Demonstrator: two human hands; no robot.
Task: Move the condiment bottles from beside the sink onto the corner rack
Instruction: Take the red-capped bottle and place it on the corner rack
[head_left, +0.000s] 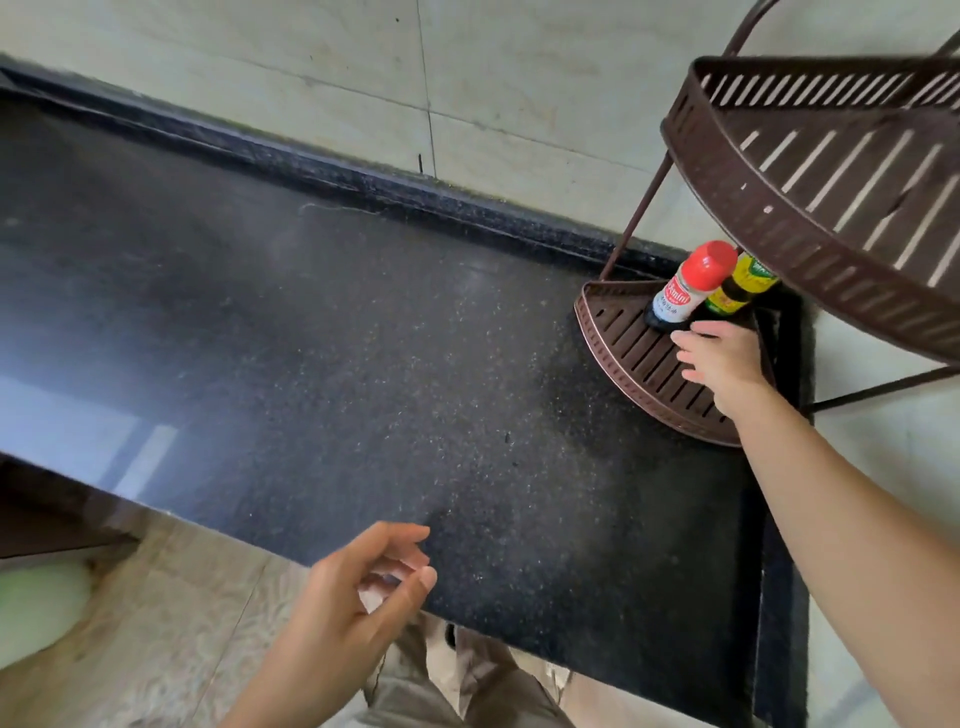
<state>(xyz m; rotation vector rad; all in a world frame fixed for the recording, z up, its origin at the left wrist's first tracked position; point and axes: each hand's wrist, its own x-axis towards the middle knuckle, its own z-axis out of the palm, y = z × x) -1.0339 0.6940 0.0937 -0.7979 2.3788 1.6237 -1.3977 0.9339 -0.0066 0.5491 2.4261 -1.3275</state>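
Two condiment bottles stand on the lower shelf (631, 345) of the brown corner rack at the right. One is a dark bottle with a red cap (685, 286). Behind it stands a dark bottle with a yellow-green label (740, 288), partly hidden by the upper shelf (831, 171). My right hand (719, 361) hovers over the lower shelf just in front of the bottles, fingers spread, touching neither. My left hand (358, 597) hangs at the counter's front edge, loosely curled with nothing in it.
The black speckled countertop (337, 364) stretches left from the rack. A tiled wall (363, 78) runs behind it. The rack's upper shelf overhangs the bottles. Floor tiles (156, 623) and my trousers show below the counter edge. The sink is out of view.
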